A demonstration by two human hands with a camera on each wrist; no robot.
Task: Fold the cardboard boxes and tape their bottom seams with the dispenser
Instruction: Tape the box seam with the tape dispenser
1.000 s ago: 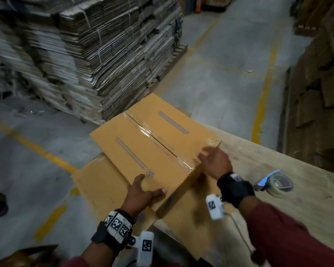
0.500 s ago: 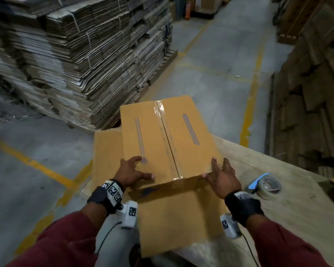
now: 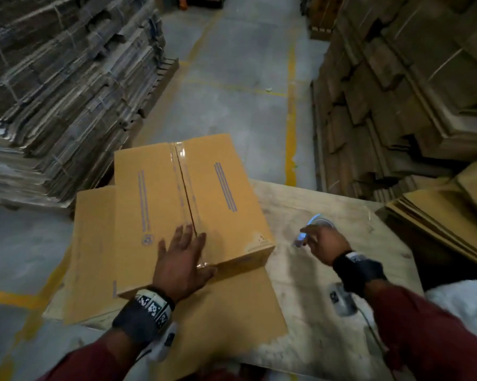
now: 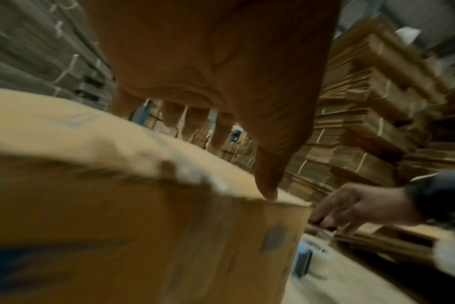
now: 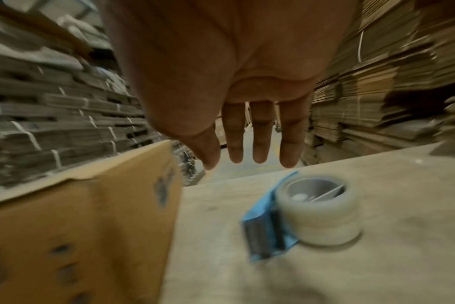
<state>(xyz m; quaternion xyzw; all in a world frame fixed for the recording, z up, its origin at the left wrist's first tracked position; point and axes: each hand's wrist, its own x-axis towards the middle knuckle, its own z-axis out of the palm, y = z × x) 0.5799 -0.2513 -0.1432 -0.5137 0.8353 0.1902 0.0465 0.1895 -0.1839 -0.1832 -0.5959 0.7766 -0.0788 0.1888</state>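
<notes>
**Left hand pinned the box while the right went for the tape**

While the folded cardboard box (image 3: 188,207) lay bottom-up on the wooden surface (image 3: 328,312), the left hand (image 3: 181,266) rested flat on it with fingers spread straight, right over the near end of the centre seam (image 3: 186,193). That placement reads as a hold-down: pressing where the two flaps meet would keep them level and stop the box sliding. A clear strip of tape already seemed to run along the seam, glinting at its far end, though how well it was stuck could not be told. The box sat partly on flat cardboard sheets (image 3: 94,243) that overhung the surface's left edge.

The right hand (image 3: 324,242) hung just above the tape dispenser (image 5: 301,211), fingers straight and slightly apart, gripping nothing; the right wrist view showed a gap between fingertips and the roll. The dispenser lay on its side on the bare surface just beside the box's right wall, blue frame toward the box, presumably parked there for a short reach.

Compared with half a second earlier, both hands had quit the box's near edge, where each had held a corner. The left had shifted inward onto the seam, and the right had left the box altogether and crossed to the dispenser. The box itself had turned slightly, its seam now leaning more to the left at the far end.
</notes>
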